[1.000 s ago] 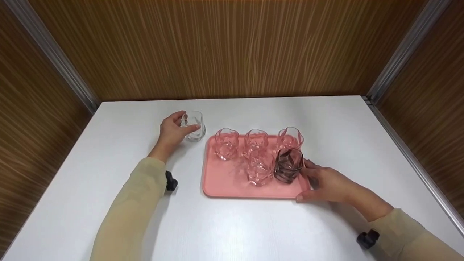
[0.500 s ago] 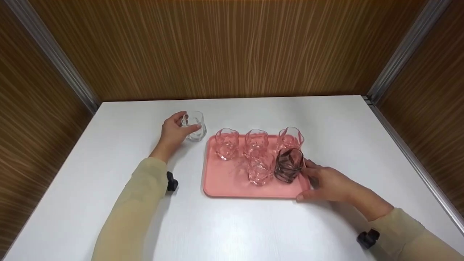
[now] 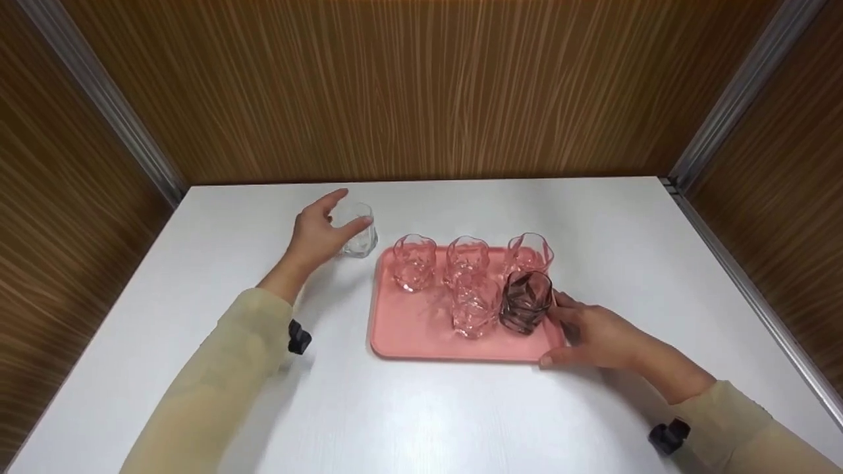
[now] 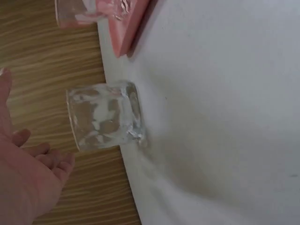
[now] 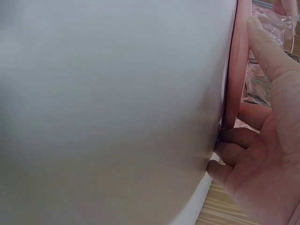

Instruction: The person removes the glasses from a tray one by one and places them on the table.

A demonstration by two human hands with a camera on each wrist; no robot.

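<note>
A clear glass (image 3: 360, 232) stands upright on the white table (image 3: 461, 421), just left of the pink tray (image 3: 408, 332). My left hand (image 3: 326, 227) is beside it with fingers spread and off the glass; the left wrist view shows the glass (image 4: 105, 116) apart from the hand (image 4: 28, 180). On the tray stand three glasses in the back row (image 3: 466, 258), one more in front (image 3: 474, 306) and a dark smoky glass (image 3: 525, 301). My right hand (image 3: 589, 329) holds the tray's right edge, thumb at the front corner; its fingers (image 5: 232, 140) curl against the rim (image 5: 232, 84).
Wood-grain walls (image 3: 421, 85) close in the table at the back and both sides, with metal strips (image 3: 737, 99) at the corners. Black wrist mounts (image 3: 298, 337) (image 3: 668, 436) sit on both sleeves. Bare table surface lies in front of the tray and at the far right.
My left hand has let go of the clear glass and opened its fingers, drawing slightly back. The glass stays standing. My right hand and the tray have not moved.
</note>
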